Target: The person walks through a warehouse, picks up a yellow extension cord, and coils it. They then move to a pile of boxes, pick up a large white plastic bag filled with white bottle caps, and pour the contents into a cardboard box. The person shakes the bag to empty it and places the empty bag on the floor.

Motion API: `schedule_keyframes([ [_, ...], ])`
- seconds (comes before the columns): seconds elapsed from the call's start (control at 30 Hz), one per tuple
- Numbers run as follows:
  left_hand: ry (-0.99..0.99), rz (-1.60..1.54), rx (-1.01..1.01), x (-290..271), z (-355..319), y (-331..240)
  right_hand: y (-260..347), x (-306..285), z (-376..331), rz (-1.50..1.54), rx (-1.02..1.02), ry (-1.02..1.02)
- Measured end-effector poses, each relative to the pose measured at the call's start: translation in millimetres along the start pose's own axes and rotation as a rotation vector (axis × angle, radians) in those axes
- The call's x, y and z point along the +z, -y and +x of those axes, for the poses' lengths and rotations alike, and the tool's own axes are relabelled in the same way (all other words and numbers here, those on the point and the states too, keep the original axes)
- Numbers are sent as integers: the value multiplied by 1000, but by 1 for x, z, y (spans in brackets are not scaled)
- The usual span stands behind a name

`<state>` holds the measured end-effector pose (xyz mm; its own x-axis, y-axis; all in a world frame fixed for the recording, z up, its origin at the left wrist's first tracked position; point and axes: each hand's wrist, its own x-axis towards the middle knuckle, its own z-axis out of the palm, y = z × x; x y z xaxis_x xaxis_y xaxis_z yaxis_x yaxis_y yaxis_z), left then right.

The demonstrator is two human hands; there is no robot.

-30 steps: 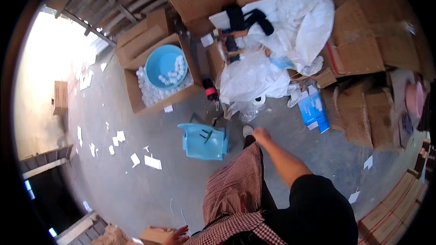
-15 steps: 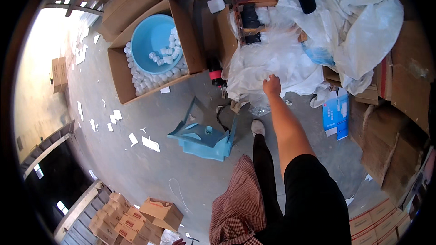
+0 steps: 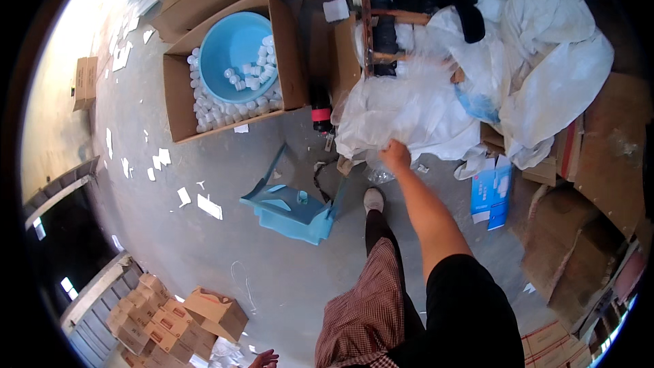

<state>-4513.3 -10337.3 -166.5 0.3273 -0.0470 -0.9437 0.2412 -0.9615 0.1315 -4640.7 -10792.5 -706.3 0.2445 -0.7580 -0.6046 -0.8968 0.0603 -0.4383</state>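
Stretched out ahead, my right hand (image 3: 395, 156) is at the near edge of a heap of white plastic sheeting (image 3: 402, 105). Its fingers are closed and seem to pinch the sheeting; the fingertips are partly hidden. The sheeting lies over a wooden frame (image 3: 368, 34) with dark pieces in it. At the lower edge of the picture only part of my left hand (image 3: 264, 360) shows, fingers apart, with nothing visible in it. On the floor left of my right arm is a light blue plastic stool (image 3: 289, 208), tipped over.
A cardboard box (image 3: 289, 61) holds white caps and a light blue basin (image 3: 235, 44). Beside it stands a dark bottle (image 3: 321, 112) with a red label. A blue-and-white carton (image 3: 490, 194) and brown cardboard (image 3: 569, 232) are at the right; several cartons (image 3: 163, 320) are stacked lower left.
My right hand has drawn back toward me, from over the sheeting to its near edge. More of my left hand has come into view. The whole view has shifted slightly.
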Motion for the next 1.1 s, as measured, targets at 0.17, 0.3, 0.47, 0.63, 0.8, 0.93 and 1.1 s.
schedule_keyframes([
  [0.17, 44, 36, 151, 26, 13, 3, 50, -21, -126, 387, -270, 92],
  [0.3, -70, -124, 380, 65, 43, -23, 95, -84, -261, 534, -549, 457],
  [0.47, -131, -389, 743, 136, 15, -93, 130, -205, -400, 650, -790, 885],
  [0.63, 21, -561, 556, 182, -4, -52, 114, -243, -430, 602, -662, 1143],
  [0.8, -294, -575, 621, 196, -1, -48, 100, -186, -378, 665, -397, 1484],
  [0.93, -439, -644, 436, 197, 28, -43, 91, -113, -256, 239, -569, 1261],
  [1.1, -388, -879, 211, 207, 62, -63, 96, -44, -75, -442, -759, 795],
])
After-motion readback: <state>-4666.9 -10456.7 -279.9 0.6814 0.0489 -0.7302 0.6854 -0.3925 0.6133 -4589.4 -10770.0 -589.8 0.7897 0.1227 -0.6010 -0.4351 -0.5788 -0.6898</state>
